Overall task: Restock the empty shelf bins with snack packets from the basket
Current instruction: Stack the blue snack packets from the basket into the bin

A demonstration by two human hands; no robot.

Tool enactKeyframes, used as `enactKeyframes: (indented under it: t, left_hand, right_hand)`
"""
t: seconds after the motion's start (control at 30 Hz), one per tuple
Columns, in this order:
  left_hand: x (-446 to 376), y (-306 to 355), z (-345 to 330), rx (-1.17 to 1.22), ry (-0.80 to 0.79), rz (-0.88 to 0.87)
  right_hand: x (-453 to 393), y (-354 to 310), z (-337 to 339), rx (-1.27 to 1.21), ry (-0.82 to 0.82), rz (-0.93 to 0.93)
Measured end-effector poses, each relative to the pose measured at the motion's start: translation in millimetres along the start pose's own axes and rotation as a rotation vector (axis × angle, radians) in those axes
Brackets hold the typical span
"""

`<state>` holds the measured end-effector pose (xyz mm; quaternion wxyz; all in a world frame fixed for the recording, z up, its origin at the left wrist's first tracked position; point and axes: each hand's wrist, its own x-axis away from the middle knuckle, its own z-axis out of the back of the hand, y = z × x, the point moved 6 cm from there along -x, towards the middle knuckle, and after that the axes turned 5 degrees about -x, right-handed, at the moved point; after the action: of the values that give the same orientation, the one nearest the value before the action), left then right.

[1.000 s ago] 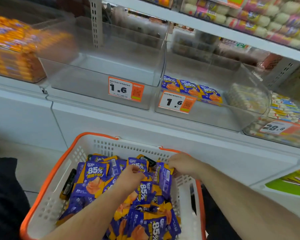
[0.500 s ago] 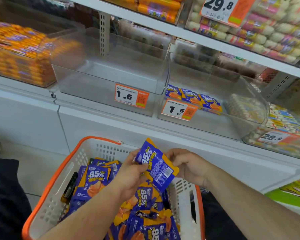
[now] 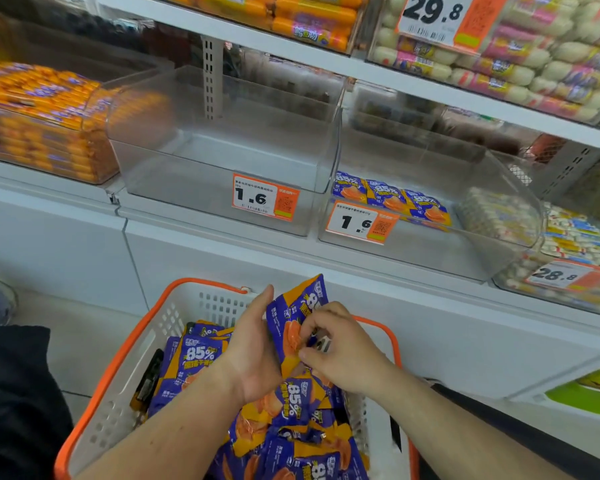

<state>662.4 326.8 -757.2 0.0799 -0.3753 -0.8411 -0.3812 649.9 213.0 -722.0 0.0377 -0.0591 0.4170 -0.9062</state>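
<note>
The white basket with an orange rim holds purple-and-orange snack packets. Above it the left hand, fingers straight, backs an upright packet; the right hand pinches its front. Higher, one clear bin stands empty; its neighbour holds three matching packets.

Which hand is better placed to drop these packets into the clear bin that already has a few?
Probably the right hand: it pinches the packets and sits nearer that bin, up to the right. The left hand only steadies them.
</note>
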Motion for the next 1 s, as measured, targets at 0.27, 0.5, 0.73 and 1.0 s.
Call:
enactKeyframes:
  t: [0.27,0.5,0.73,1.0]
  left_hand:
    - [-1.7,20.8,-8.7,0.073,-0.03,-0.107]
    - [2.2,56.7,-52.2,-0.196,0.015,-0.312]
    - [-4.9,124.3,-124.7,-0.795,-0.031,-0.536]
    - [-47.7,181.8,-116.5,-1.944,0.656,-1.226]
  right_hand:
    - [6.3,-4.8,33.2,-0.142,0.405,-0.094]
    - [10.4,-24.0,59.1,-0.498,0.458,-0.098]
    - [-15.1,-57.2,132.3,-0.626,0.466,-0.043]
    - [-62.3,-54.8,230.5,-0.517,0.806,-0.152]
